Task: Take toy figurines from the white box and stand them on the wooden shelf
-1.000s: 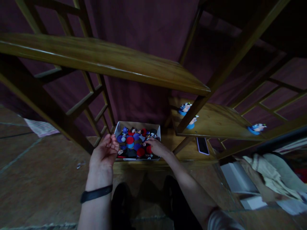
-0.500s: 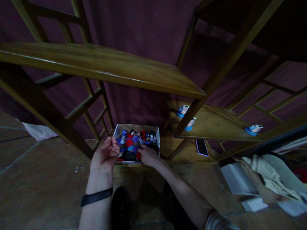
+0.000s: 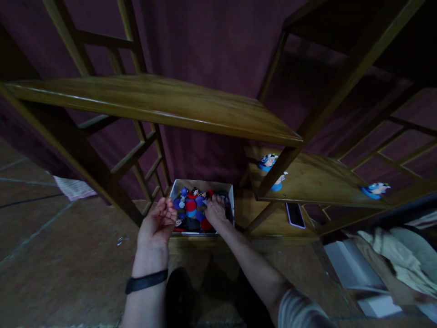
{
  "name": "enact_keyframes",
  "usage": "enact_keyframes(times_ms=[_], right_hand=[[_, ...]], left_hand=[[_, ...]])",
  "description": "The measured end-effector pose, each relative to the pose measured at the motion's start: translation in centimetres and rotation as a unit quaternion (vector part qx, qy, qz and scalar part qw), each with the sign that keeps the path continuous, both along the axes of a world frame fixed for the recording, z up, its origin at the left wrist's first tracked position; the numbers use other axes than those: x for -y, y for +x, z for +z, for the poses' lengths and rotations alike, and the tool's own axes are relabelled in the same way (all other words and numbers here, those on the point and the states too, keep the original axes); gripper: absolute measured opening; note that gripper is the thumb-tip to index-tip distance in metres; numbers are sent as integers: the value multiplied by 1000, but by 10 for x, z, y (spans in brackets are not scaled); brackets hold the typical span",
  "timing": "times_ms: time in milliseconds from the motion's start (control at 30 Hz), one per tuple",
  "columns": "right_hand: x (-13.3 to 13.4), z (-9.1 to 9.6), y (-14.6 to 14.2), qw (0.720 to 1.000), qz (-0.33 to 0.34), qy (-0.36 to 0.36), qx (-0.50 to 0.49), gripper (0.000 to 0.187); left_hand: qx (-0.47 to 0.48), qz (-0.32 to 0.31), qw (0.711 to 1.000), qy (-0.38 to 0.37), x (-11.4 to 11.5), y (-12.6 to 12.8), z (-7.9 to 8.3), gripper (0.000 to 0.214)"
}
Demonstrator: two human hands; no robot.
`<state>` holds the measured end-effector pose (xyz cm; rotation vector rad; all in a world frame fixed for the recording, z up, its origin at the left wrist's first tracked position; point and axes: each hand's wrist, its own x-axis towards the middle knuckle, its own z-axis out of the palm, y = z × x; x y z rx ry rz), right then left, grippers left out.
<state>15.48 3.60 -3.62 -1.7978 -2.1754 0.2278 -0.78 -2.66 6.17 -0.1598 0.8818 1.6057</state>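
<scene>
A shallow white box [image 3: 231,200] holds several small figurines [image 3: 191,206] in red, blue, purple and black, packed close together. My right hand [image 3: 215,212] reaches into the right half of the box, its bent fingers spread over the figurines; their tips are partly hidden among them. At the box's left edge my left hand [image 3: 160,222] is raised palm up, fingers loosely curled and apart, with nothing visible in it. A dark band circles my left wrist.
The box stands on the low wooden shelf [image 3: 246,209]. To the right, blue-based figurines [image 3: 268,161] stand on a higher shelf [image 3: 307,177], and a phone [image 3: 295,215] lies below. A wooden board [image 3: 153,100] overhangs the box. White boxes [image 3: 351,259] and cloth [image 3: 392,255] lie at right.
My right hand has moved away from the box's front, farther back and to the right over the figurines. My left hand keeps its place beside the box. The whole view has shifted slightly.
</scene>
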Motion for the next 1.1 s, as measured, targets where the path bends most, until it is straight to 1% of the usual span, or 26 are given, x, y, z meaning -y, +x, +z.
enact_keyframes(times_ms=[100, 200, 333, 433, 500, 533, 600, 667, 767, 867, 1000, 1100], right_hand=[[1, 1, -3, 1000, -6, -7, 6, 30], [-1, 11, -1, 1000, -1, -22, -13, 34], [-6, 25, -5, 990, 1, -113, -84, 30], [-6, 26, -18, 983, 7, -158, -92, 31], [-3, 21, -29, 985, 7, -153, -74, 32], [-1, 17, -34, 989, 5, -137, -61, 34], [4, 10, -42, 996, 12, -82, -23, 42], [7, 5, -47, 998, 19, -57, 9, 48], [8, 2, -52, 997, 12, -72, 13, 53], [7, 5, -55, 995, -7, -97, -5, 54], [5, 7, -53, 993, -15, -117, -20, 63], [6, 6, -47, 994, 10, -103, -34, 51]], left_hand=[[3, 3, 1000, -2, 1, -1, 0, 21], [13, 7, 1000, -2, 1, -2, 0, 20], [27, 6, 1000, 10, 2, -5, 0, 19], [33, 7, 999, 16, 3, -8, -2, 21], [33, 9, 999, 20, 3, -10, -3, 22], [32, 10, 999, 22, 3, -11, -4, 23], [33, 11, 999, 25, 3, -12, -5, 22], [35, 10, 999, 27, 3, -13, -5, 22], [35, 11, 999, 26, 4, -13, -4, 21], [34, 13, 999, 25, 4, -12, -3, 21], [36, 10, 999, 28, 4, -13, -3, 21], [31, 12, 999, 25, 3, -12, -3, 21]])
